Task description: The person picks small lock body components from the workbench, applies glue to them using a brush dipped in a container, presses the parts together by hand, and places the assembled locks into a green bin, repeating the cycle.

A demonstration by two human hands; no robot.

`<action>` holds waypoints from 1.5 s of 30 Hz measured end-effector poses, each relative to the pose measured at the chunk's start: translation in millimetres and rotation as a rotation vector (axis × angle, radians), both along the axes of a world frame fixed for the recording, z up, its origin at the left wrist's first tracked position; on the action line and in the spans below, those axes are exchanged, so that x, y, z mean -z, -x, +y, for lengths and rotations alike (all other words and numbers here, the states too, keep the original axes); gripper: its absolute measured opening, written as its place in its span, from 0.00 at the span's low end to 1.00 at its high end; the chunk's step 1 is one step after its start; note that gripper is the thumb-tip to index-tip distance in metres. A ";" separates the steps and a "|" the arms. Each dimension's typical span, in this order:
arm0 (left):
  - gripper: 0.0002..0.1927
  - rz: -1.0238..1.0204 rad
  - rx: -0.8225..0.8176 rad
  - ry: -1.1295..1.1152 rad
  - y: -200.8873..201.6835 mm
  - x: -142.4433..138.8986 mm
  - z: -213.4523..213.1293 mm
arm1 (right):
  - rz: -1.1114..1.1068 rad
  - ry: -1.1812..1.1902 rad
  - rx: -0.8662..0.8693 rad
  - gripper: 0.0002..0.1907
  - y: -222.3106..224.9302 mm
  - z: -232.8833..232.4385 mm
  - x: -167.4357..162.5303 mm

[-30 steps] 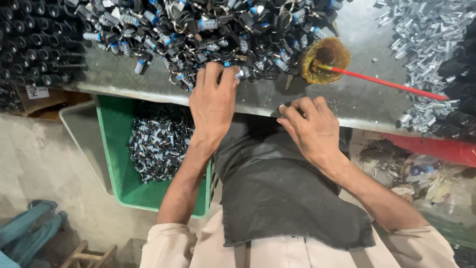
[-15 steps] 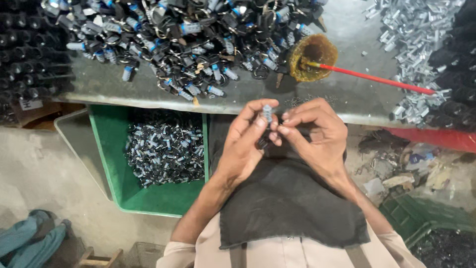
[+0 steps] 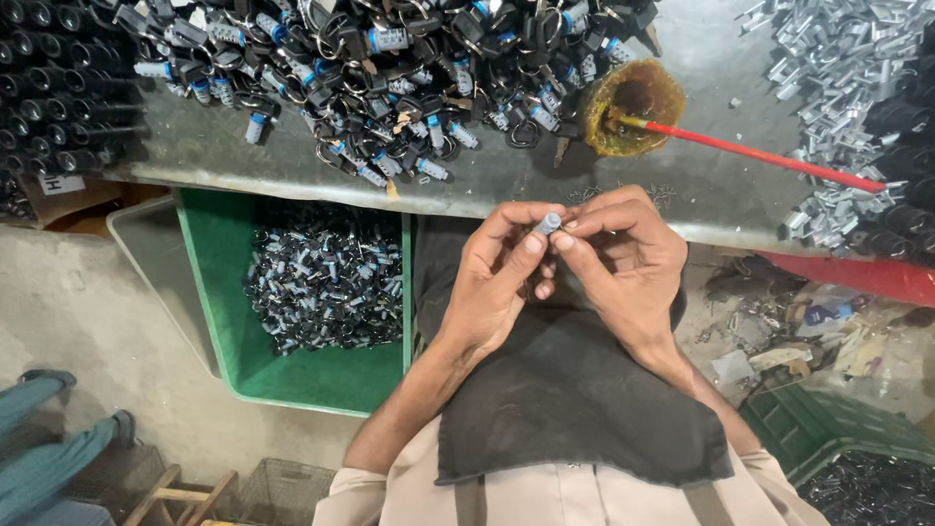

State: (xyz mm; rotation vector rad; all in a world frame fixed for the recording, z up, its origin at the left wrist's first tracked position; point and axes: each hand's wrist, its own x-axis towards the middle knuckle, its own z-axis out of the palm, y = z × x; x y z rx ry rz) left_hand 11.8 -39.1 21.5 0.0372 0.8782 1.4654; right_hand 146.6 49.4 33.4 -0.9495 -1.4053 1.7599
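Two hands pinch one small grey cylinder (image 3: 548, 223) at the counter (image 3: 467, 190) edge: left hand (image 3: 497, 282) and right hand (image 3: 618, 258), fingers curled shut on it. One yellow cup (image 3: 633, 93) with one red stick (image 3: 769, 156) behind the cylinder. One green bin (image 3: 234, 321) left of it, parts uncountable.

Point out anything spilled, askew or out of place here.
Scrap litter lies strewn on the floor beside the red bin. Otherwise nothing stands out: both hands pinch a small grey part over the lap.
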 end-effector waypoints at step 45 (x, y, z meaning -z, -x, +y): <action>0.13 -0.150 0.106 -0.231 47.8 -27.3 -2.5 | -0.808 -0.493 -0.147 0.10 -44.0 61.5 -43.0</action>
